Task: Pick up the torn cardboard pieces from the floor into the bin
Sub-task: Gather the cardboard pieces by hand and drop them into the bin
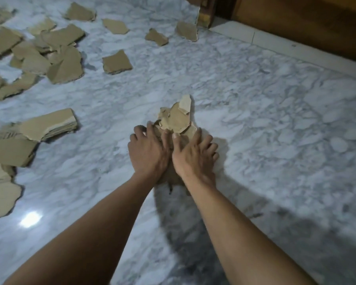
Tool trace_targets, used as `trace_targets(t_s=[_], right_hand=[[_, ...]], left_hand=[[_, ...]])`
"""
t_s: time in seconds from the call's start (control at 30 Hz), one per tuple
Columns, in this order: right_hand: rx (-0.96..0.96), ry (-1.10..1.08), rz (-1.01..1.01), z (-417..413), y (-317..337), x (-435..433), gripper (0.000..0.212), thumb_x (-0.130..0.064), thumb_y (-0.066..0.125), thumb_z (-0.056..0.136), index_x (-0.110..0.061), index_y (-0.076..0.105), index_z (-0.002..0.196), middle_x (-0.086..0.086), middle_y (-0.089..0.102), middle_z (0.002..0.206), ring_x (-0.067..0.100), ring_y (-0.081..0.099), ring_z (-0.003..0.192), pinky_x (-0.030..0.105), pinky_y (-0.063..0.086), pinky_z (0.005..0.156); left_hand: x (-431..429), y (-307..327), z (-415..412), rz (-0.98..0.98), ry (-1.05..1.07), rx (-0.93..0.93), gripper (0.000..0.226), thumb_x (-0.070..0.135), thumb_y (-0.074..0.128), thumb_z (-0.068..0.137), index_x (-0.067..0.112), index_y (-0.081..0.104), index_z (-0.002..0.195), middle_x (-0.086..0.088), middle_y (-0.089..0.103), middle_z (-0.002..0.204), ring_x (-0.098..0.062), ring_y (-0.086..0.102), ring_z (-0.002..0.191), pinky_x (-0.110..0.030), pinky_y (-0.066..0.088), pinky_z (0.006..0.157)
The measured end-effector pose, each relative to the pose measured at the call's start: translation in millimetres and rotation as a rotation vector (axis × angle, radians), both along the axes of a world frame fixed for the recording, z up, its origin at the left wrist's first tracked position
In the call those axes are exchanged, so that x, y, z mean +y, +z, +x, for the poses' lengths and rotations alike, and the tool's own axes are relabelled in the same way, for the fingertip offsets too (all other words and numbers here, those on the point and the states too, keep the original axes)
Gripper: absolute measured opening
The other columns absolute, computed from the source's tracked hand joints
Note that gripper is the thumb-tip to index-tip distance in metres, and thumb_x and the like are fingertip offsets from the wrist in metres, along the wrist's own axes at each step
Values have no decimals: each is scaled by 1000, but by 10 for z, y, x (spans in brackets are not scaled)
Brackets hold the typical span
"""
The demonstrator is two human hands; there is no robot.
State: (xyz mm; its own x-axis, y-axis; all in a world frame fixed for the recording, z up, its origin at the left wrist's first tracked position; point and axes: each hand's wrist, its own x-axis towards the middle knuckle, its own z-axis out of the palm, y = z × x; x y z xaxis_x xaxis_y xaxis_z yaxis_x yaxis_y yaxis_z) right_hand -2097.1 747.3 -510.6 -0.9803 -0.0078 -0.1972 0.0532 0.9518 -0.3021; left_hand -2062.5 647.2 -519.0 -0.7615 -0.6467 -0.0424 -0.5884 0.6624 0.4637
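A small heap of torn brown cardboard pieces [176, 118] lies on the white marble floor [265, 120] in the middle of the view. My left hand [147, 150] and my right hand [194, 153] lie side by side on the near part of the heap, fingers curled down around its left and right sides. Part of the heap is hidden under my palms. Many more torn pieces lie scattered at the left and far left, among them a single piece [116, 62] and a thick stack [49, 125]. No bin is in view.
A pale raised ledge [275, 46] runs along the far right, with dark wooden furniture [306, 19] behind it. Small cardboard scraps [156, 37] lie near the furniture's foot. A bright light reflection [30, 219] shows on the floor at lower left.
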Motion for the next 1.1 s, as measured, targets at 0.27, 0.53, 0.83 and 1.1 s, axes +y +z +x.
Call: trace_targets(t_s=[0.27, 0.53, 0.83, 1.1], right_hand=[[19, 116, -191, 65, 97, -139, 41, -47, 36, 105, -17, 42, 132, 13, 47, 129, 37, 61, 104, 37, 37, 69], [-12, 4, -413, 86, 130, -40, 42, -52, 44, 102, -22, 58, 128, 8, 71, 115, 34, 64, 109, 38, 43, 79], [160, -26, -731, -208, 350, 369, 43, -56, 55, 95, -33, 58, 132, -6, 70, 106, 17, 65, 96, 37, 54, 84], [377, -33, -826, -703, 1147, 1029, 53, -57, 55, 95, -39, 51, 145, -14, 57, 94, 5, 55, 85, 34, 54, 85]], left_hand=[[-71, 113, 36, 110, -26, 26, 52, 63, 32, 101, 28, 50, 134, -4, 67, 118, -32, 65, 100, -36, 37, 72], [-102, 122, 101, 322, 48, 240, 40, 61, 41, 99, 37, 63, 122, 6, 74, 109, -22, 67, 104, -40, 52, 84], [188, 499, -166, 416, -44, 464, 34, 58, 49, 99, 38, 67, 120, 11, 74, 108, -10, 65, 96, -31, 52, 79], [776, 1319, -810, 506, -232, 661, 30, 57, 57, 96, 41, 70, 118, 21, 70, 96, 3, 66, 91, -29, 56, 80]])
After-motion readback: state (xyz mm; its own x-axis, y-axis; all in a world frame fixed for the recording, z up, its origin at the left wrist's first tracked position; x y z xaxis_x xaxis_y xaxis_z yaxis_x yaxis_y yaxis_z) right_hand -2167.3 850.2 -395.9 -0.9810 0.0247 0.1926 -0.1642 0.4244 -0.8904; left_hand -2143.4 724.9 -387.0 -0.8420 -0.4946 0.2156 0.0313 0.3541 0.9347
